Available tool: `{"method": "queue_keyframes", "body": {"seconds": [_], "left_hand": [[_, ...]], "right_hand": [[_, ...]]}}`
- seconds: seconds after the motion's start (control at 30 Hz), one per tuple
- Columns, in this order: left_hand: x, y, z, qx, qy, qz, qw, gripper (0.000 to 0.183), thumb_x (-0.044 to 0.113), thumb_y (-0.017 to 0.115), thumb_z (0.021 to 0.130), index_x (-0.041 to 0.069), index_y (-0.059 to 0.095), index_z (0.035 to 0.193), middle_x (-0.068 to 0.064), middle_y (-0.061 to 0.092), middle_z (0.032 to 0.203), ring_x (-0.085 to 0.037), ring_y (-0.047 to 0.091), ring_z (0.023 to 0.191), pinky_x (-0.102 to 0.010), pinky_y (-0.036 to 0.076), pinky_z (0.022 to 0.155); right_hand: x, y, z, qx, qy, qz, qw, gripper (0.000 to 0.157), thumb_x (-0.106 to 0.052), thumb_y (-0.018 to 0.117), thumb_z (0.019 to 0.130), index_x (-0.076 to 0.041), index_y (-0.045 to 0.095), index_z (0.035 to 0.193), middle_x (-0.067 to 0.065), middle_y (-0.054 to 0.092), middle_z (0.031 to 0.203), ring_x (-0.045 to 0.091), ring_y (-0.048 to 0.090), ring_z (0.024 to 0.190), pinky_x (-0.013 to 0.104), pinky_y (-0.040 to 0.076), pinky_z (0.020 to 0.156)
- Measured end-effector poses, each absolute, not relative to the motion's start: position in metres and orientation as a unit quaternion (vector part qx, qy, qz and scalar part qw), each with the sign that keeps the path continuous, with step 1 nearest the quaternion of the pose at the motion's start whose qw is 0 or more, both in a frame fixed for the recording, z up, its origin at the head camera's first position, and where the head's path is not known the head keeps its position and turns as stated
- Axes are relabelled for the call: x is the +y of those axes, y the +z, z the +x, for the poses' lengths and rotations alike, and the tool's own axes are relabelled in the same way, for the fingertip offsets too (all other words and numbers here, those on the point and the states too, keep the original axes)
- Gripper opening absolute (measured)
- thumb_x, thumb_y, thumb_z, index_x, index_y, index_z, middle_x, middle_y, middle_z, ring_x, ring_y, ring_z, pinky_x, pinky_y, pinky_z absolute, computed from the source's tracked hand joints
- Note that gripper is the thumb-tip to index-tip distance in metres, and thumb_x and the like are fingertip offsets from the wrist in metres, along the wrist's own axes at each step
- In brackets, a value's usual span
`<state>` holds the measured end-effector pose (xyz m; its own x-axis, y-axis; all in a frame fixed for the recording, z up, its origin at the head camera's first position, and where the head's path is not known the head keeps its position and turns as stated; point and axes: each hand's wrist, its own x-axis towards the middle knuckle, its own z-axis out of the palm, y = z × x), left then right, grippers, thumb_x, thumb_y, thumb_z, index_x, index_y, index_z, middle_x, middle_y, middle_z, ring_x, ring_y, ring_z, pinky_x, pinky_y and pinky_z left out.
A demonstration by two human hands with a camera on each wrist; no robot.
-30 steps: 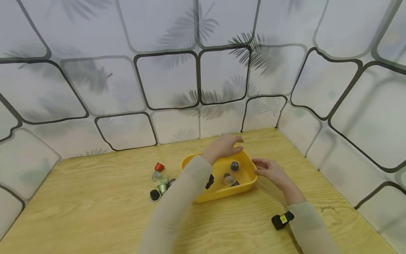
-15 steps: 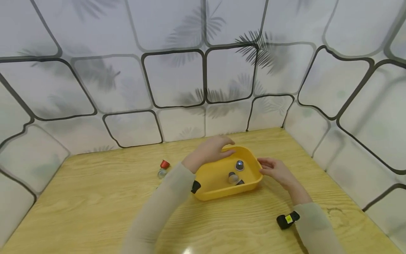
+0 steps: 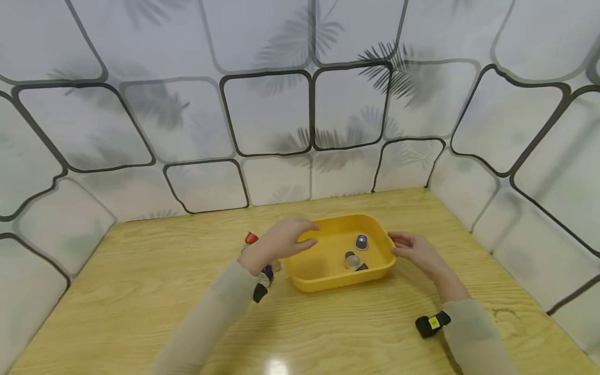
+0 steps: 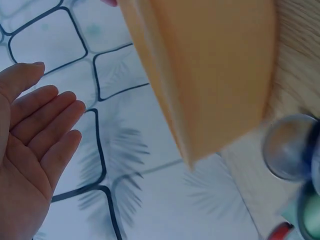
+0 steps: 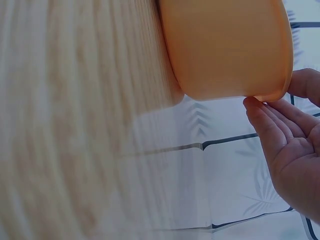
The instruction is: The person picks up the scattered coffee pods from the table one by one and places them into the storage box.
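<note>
Yellow tray (image 3: 323,284), free overhead between left hand (image 3: 285,238) and right hand (image 3: 419,253), half-hidden capsules (image 3: 267,272) perhaps crowding its left side

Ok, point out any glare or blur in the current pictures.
Head view: a bright glare spot on the tabletop near the bottom edge; left wrist view: capsules at the right edge look soft; right wrist view: tabletop grain looks smeared on the left.

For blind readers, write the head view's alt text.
A right hand touches a yellow, round-cornered tray holding small cup-shaped capsules; the open left hand hovers opposite. More capsules lie on the wood-grain table.
</note>
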<state>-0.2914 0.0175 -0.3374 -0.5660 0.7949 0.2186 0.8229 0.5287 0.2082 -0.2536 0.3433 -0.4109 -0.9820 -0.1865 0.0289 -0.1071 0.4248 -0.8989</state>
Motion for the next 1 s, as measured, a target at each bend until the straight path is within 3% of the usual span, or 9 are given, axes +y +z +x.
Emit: {"method": "queue_keyframes", "body": {"seconds": [0.47, 1.0], "left_hand": [[-0.032, -0.359, -0.285, -0.878, -0.155, -0.45, 0.051, 0.028, 0.016, 0.059, 0.085, 0.001, 0.06, 0.109, -0.01, 0.061, 0.105, -0.022, 0.057, 0.096, -0.033, 0.045, 0.082], [-0.058, -0.374, -0.281, -0.894, -0.152, -0.422, 0.003, 0.028, 0.018, 0.06, 0.085, -0.001, 0.062, 0.106, -0.009, 0.062, 0.101, -0.021, 0.059, 0.089, -0.033, 0.048, 0.076]], "right_hand": [[0.344, -0.411, -0.254, 0.847, -0.524, -0.087, 0.038, 0.052, -0.008, 0.054, 0.087, 0.013, 0.032, 0.129, 0.032, 0.035, 0.129, 0.041, 0.035, 0.117, 0.043, 0.035, 0.092], [0.344, -0.411, -0.255, 0.847, -0.522, -0.091, 0.038, 0.052, -0.01, 0.055, 0.088, 0.013, 0.032, 0.129, 0.031, 0.035, 0.129, 0.041, 0.035, 0.118, 0.044, 0.034, 0.092]]}}
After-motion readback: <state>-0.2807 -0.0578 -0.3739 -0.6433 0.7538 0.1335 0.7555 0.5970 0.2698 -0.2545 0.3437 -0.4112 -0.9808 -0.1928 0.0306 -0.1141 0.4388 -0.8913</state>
